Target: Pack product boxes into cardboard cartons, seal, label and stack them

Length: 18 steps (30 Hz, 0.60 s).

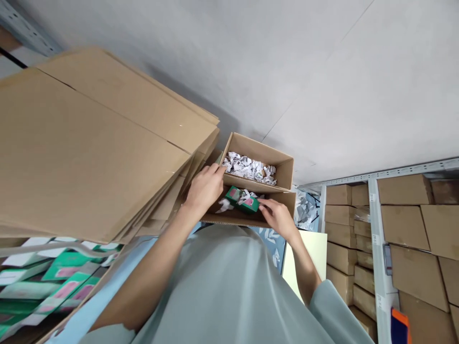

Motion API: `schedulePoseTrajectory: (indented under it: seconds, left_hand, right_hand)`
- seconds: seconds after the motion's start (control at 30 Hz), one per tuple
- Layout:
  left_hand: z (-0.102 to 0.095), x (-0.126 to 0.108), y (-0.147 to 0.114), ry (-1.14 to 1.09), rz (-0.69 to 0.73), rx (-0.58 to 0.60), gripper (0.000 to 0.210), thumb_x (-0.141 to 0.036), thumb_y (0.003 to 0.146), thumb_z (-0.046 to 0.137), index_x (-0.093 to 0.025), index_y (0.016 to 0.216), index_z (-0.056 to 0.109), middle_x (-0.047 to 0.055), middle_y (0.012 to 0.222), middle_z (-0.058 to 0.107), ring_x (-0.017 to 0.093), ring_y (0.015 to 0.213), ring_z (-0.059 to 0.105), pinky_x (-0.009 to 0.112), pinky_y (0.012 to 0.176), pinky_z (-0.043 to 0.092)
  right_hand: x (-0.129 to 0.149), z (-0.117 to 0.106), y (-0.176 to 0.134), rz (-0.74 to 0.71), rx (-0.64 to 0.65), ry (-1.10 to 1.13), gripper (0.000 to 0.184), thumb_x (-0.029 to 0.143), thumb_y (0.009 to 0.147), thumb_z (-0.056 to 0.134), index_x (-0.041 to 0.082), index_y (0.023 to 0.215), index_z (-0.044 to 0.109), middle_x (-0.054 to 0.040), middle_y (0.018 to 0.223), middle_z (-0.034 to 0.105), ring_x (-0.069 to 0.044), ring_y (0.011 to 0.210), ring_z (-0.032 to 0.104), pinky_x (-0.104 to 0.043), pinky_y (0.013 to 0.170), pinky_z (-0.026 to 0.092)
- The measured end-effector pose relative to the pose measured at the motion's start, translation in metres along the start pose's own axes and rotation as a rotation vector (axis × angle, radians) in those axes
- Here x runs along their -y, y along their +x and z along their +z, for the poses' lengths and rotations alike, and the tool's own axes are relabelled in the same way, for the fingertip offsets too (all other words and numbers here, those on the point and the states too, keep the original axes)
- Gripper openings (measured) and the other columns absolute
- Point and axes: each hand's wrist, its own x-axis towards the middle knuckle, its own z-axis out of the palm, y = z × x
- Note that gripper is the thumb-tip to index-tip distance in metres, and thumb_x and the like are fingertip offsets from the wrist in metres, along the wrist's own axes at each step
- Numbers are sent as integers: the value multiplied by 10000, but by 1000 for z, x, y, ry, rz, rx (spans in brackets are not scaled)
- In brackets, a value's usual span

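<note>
In the head view, two open cardboard boxes stand one behind the other. Crumpled paper [247, 168] lies in the back cardboard box [265, 149]. The front cardboard box [276, 197] holds green-and-pink small boxes with scraps of paper around them. My left hand [207, 187] is closed at the left edge of the back box, its fingertips on the rim. My right hand [278, 216] reaches into the front box, fingers closed at the right end of a green small box [251, 204]. Some of its fingertips are hidden.
Large flattened cardboard sheets [100, 143] lean close on my left. Below them, a carton holds several green-and-white boxes [64, 282]. On the right, shelving with a metal post [380, 239] carries stacked brown cartons [412, 272]. A pale wall [287, 62] rises behind.
</note>
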Motion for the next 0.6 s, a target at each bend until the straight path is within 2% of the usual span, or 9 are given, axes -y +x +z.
schedulePoseTrajectory:
  seconds: [0.07,0.13,0.2,0.27,0.37,0.5,0.6]
  left_hand:
    - [1,1,-2,-67,-8,-17,519,-138,1049,464,-144,1512,698,197,1372,742,358,1276,728,469,1102,591]
    - [0,3,-5,-166,-15,-58,564,-179,1050,502,-154,1600,624,200,1547,674,353,1358,714,457,1139,589]
    - [-4,6,-13,-256,-14,-124,616,-231,1055,541,-172,1669,549,194,1699,568,349,1465,667,450,1215,556]
    - [-10,10,-27,-303,-15,-183,655,-298,1070,565,-182,1710,493,192,1757,511,359,1554,604,467,1285,506]
    - [-18,19,-54,-288,-57,-187,708,-403,1081,582,-176,1738,451,202,1732,541,395,1572,584,507,1285,502]
    - [-19,24,-87,-199,-203,-39,707,-492,1087,533,-116,1685,518,238,1516,701,432,1282,755,526,1024,628]
    - [-21,21,-98,-169,-284,42,688,-512,1090,482,-87,1624,579,219,1367,778,422,1158,786,513,915,636]
  right_hand:
    - [-7,-14,-21,97,-139,-4,360,433,1134,596,281,1336,853,-81,1187,878,-245,859,803,-359,868,643]
    - [-19,-24,-43,231,-278,-30,379,507,1103,617,258,1246,864,-89,1107,887,-248,800,782,-366,822,632]
    - [-33,-30,-62,380,-379,-83,415,576,1065,640,239,1176,856,-87,1013,879,-247,739,756,-365,770,603]
    - [-44,-29,-77,524,-451,-152,450,619,1022,667,224,1153,837,-91,979,869,-256,731,750,-359,731,564]
    - [-52,-18,-90,688,-515,-229,442,607,973,710,214,1144,817,-102,985,863,-294,835,787,-356,737,533]
    - [-48,-2,-98,794,-511,-235,336,540,982,716,229,1060,814,-102,1000,872,-307,903,809,-360,791,539]
    - [-41,4,-100,808,-485,-230,266,473,1020,696,237,982,814,-94,1008,882,-299,896,817,-353,805,537]
